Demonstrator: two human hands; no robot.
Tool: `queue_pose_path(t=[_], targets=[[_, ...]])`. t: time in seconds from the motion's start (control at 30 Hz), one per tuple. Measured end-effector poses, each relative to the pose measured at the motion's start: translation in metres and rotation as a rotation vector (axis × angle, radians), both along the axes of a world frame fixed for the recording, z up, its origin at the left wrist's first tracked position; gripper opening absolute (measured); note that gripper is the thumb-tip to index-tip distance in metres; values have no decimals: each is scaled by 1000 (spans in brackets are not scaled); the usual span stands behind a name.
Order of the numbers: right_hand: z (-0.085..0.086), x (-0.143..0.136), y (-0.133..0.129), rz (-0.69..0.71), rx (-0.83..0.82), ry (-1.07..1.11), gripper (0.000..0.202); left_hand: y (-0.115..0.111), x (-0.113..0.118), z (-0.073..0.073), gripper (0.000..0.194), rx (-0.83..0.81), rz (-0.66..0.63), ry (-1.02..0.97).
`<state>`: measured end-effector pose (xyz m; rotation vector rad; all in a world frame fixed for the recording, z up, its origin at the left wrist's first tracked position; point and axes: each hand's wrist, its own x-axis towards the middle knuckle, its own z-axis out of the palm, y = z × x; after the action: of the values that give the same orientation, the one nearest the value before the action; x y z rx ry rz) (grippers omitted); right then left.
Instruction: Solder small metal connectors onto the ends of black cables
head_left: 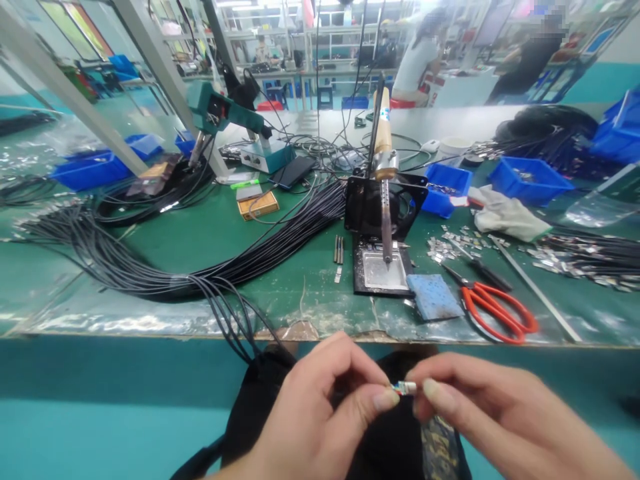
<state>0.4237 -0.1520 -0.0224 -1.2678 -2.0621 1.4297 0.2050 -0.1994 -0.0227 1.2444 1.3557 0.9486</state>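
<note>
Above my lap, just in front of the bench edge, both hands meet at a small silvery-white connector (409,387) with thin coloured wires (397,388) at its left end. My left hand (335,403) pinches the wire end between thumb and forefinger; the cable behind it is hidden by the hand. The fingertips of my right hand (475,407) close on the connector's right end. Past the hands, on the bench, a soldering iron (385,213) points tip down over a small metal tray (384,272). Beside that lies a blue sponge (434,297).
A thick bundle of black cables (240,267) curves across the green bench (295,313), some hanging over its edge. Red-handled scissors (500,312), loose metal connectors (453,245), a white glove (510,213) and blue bins (527,180) lie right. Two people sit in the background.
</note>
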Motion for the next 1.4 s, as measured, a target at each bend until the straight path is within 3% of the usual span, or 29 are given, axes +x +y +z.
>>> queue_pose_path(t=[0.1,0.27,0.37,0.53,0.6,1.03,1.4], targets=[[1,-18,-4,-69,-186,90,45,-1,2,-2,25,16,39,6],[-3,-19,-4,-122,-259,186,46,-1,2,4,28,-157,90,-184],[-6,-11,-4,-86,-251,175,46,3,0,8,40,-197,103,-264],[-7,-8,-3,-36,-180,94,44,13,0,10,33,-241,-116,-326],[-7,-8,-3,0,-174,90,43,14,2,10,32,-255,-145,-340],[-16,-5,-6,-8,-33,42,37,13,8,11,25,-308,-83,-239],[-18,-7,-4,-28,-68,31,37,9,9,5,17,-314,-72,-266]])
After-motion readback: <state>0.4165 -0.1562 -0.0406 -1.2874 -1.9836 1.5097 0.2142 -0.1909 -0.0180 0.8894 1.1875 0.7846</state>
